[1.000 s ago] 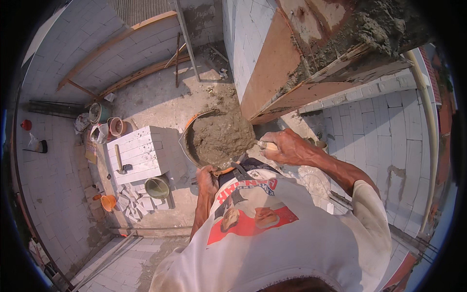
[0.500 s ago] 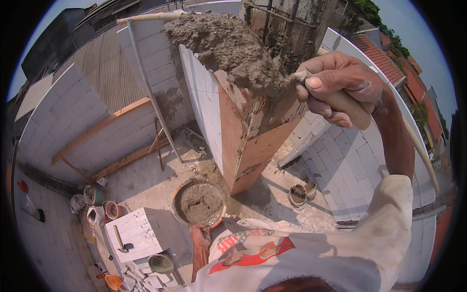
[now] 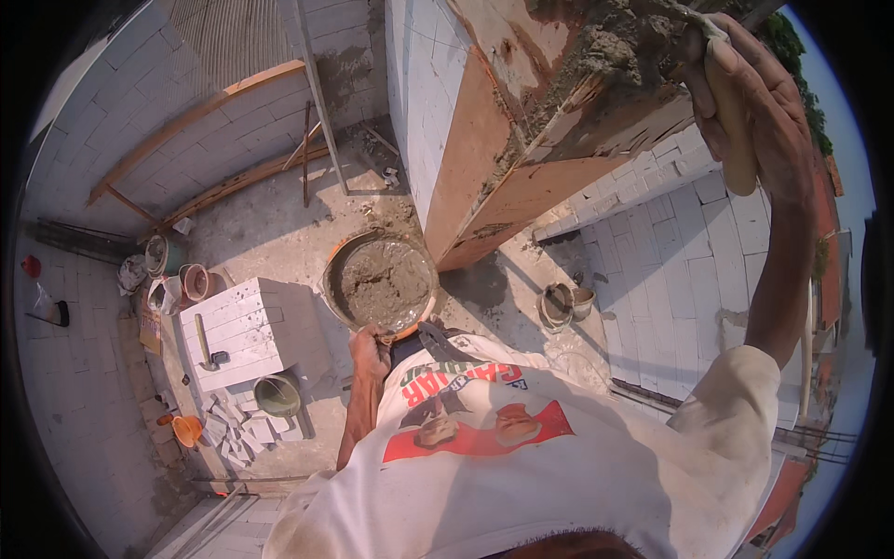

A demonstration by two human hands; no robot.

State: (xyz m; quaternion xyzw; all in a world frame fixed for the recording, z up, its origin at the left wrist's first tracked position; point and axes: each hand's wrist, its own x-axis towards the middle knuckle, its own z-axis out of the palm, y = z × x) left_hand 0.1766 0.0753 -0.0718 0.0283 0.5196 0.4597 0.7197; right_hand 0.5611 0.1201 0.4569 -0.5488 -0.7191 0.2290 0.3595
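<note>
My right hand [image 3: 769, 116], raised at the upper right, is closed around the wooden handle [image 3: 734, 126] of a trowel. Its blade is mostly hidden by wet mortar at the top of the picture. Grey mortar [image 3: 605, 58] clings to the top of a plywood-boxed column [image 3: 498, 210] beside the trowel. Low down, my left hand [image 3: 371, 352] grips the rim of an orange bucket [image 3: 424, 321] in front of my body. Wet mortar [image 3: 384, 279] fills much of that bucket.
White block walls [image 3: 84, 419] surround the floor. Left of the bucket, a hammer [image 3: 204, 343] lies on stacked white blocks [image 3: 237, 317], near a dark bucket [image 3: 277, 396] and block scraps [image 3: 237, 433]. More buckets [image 3: 556, 306] stand right of the column. A pole [image 3: 317, 93] leans at the far wall.
The view has tipped downward, so the column top sits at the upper edge. Less of the mortar heap shows by the trowel. My left hand keeps its hold on the bucket rim.
</note>
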